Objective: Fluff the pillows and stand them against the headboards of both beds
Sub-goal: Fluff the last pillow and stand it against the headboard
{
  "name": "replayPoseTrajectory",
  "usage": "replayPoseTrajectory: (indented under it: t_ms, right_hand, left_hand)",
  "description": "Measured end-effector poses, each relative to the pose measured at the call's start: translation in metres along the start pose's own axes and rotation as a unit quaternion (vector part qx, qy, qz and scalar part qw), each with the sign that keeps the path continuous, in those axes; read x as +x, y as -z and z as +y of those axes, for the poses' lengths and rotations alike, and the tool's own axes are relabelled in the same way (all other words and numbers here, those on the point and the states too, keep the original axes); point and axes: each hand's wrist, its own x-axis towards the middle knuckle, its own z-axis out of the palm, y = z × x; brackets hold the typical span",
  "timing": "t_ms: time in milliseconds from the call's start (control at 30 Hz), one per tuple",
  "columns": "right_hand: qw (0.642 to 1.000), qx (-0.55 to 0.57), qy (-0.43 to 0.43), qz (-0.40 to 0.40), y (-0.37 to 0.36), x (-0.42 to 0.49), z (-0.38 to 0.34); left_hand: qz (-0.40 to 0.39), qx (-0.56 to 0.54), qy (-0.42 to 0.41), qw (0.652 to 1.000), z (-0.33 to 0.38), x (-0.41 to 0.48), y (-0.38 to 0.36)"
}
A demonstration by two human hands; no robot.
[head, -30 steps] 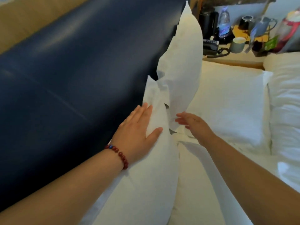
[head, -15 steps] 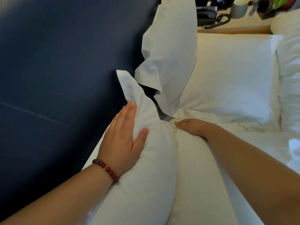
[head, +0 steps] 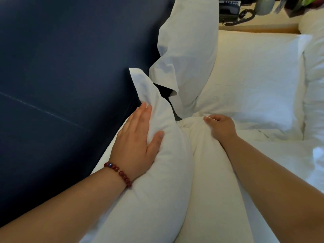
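The near white pillow (head: 157, 181) stands on edge against the dark blue headboard (head: 61, 67). My left hand (head: 138, 137) lies flat on its top ridge, fingers straight along the headboard side and thumb pressed into the front. My right hand (head: 220, 127) has its fingers curled into bunched white fabric at this pillow's lower front corner. A second white pillow (head: 189, 50) stands upright against the headboard just beyond, its loose corner drooping toward the near one. A third pillow (head: 254, 81) lies flat on the bed.
A wooden nightstand (head: 263, 28) stands beyond the bed's far end, carrying a black telephone (head: 229, 7) and a pale cup (head: 264, 4). White bedding (head: 313, 76) is heaped along the right edge. The headboard fills the whole left side.
My right hand dropped from the far pillow's lower edge to the bed and curled into the fabric. My left hand stayed on the near pillow. The view tilted down.
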Motion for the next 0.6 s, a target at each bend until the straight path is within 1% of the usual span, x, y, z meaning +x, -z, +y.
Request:
replayPoseTrajectory:
  t_ms: [67,133,267,333,367,433,467,500,533,600]
  right_hand:
    - [1.0,0.005,0.002,0.021,0.001,0.0,0.001]
    - [1.0,-0.025,0.013,0.014,0.003,0.001,0.002]
    - [0.981,-0.164,0.057,-0.087,0.023,0.0,-0.002]
    - [0.962,-0.244,0.068,-0.104,0.05,-0.004,0.003]
    - [0.947,-0.297,0.059,-0.107,0.067,-0.008,0.009]
    - [0.906,-0.403,-0.003,-0.126,0.101,-0.017,0.02]
    - [0.887,-0.438,-0.035,-0.145,0.116,-0.021,0.025]
    - [0.875,-0.452,-0.052,-0.165,0.127,-0.024,0.029]
    - [0.872,-0.452,-0.056,-0.179,0.136,-0.027,0.032]
    - [0.887,-0.428,-0.045,-0.167,0.146,-0.03,0.035]
  left_hand:
    - [0.002,-0.002,0.004,1.0,-0.001,0.0,0.001]
    - [-0.002,0.004,0.001,1.0,0.0,0.0,0.001]
    - [-0.025,0.039,-0.001,0.999,0.007,0.0,0.003]
    - [-0.023,0.072,-0.007,0.997,0.014,0.0,0.009]
    - [-0.018,0.089,-0.016,0.996,0.019,-0.001,0.013]
    - [-0.007,0.112,-0.053,0.992,0.035,-0.003,0.019]
    - [-0.007,0.11,-0.08,0.991,0.048,-0.006,0.02]
    - [-0.014,0.095,-0.106,0.99,0.062,-0.008,0.017]
    - [-0.026,0.072,-0.124,0.989,0.078,-0.011,0.011]
    - [-0.06,0.027,-0.136,0.989,0.111,-0.014,-0.013]
